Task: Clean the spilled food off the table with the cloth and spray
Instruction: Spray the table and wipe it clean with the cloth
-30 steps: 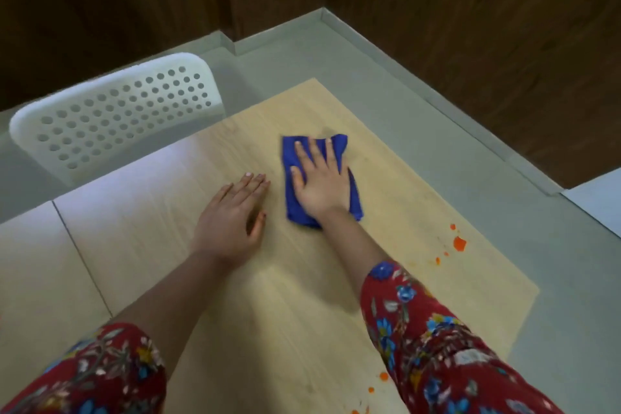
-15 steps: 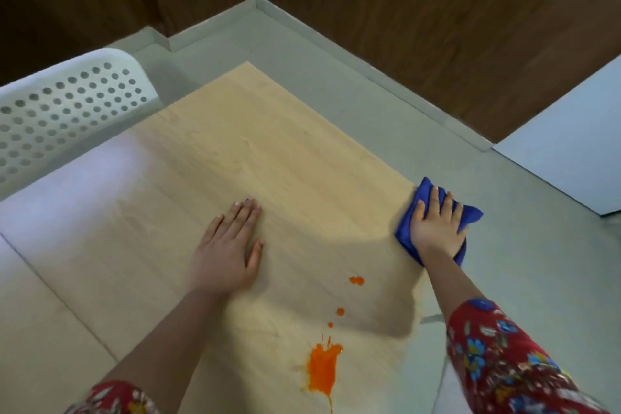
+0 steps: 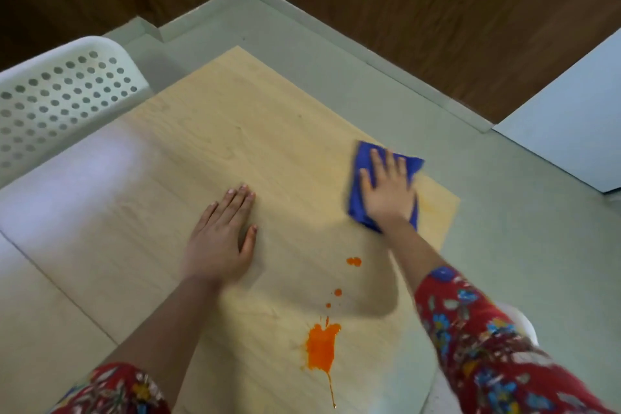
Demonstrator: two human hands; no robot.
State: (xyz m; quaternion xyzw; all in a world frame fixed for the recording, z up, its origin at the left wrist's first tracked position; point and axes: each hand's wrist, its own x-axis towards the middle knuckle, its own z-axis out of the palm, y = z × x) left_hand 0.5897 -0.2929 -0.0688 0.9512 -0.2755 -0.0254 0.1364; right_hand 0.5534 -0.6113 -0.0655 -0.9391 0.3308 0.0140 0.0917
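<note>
A folded blue cloth (image 3: pixel 360 178) lies on the light wooden table (image 3: pixel 235 131) near its right edge. My right hand (image 3: pixel 389 193) presses flat on top of it, fingers spread. My left hand (image 3: pixel 223 239) rests palm-down on the bare wood at the middle, holding nothing. An orange spill (image 3: pixel 321 346) with a thin run toward the near edge sits below the hands. Small orange drops (image 3: pixel 353 261) trail from it toward the cloth. A faint orange smear (image 3: pixel 428 203) shows to the right of the cloth. No spray bottle is in view.
A white perforated chair back (image 3: pixel 60 101) stands at the table's left far side. Grey floor surrounds the table, with dark wood walls behind. A pale panel (image 3: pixel 568 118) leans at the right. A white rounded object (image 3: pixel 521 319) peeks out below the table's right edge.
My right hand slid the cloth from the table's far middle out to the right edge, then slightly back inward. The view shifted toward the spill. My left hand stayed planted.
</note>
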